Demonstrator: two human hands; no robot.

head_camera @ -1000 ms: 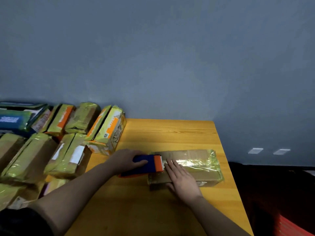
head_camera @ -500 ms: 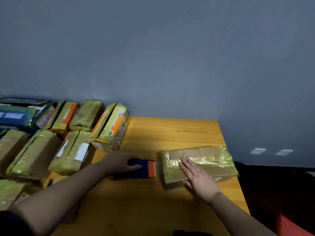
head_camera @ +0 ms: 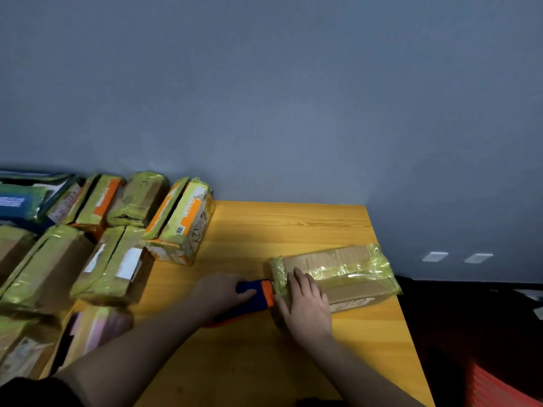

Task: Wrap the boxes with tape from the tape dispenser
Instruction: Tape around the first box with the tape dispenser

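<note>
Left hand (head_camera: 219, 292) grips the tape dispenser (head_camera: 255, 295); right hand (head_camera: 305, 301) lies flat, steadying the light, stiff cardboard box (head_camera: 346, 274). Slick tape, so hold edges.

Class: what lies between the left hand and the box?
The tape dispenser, gripped by the left hand, its orange end touching the box; head view.

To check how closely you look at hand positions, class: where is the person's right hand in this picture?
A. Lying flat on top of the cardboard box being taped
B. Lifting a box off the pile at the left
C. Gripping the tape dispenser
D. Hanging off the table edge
A: the right hand lies with straight fingers on the cardboard box, while the left hand holds the tape dispenser.
</note>
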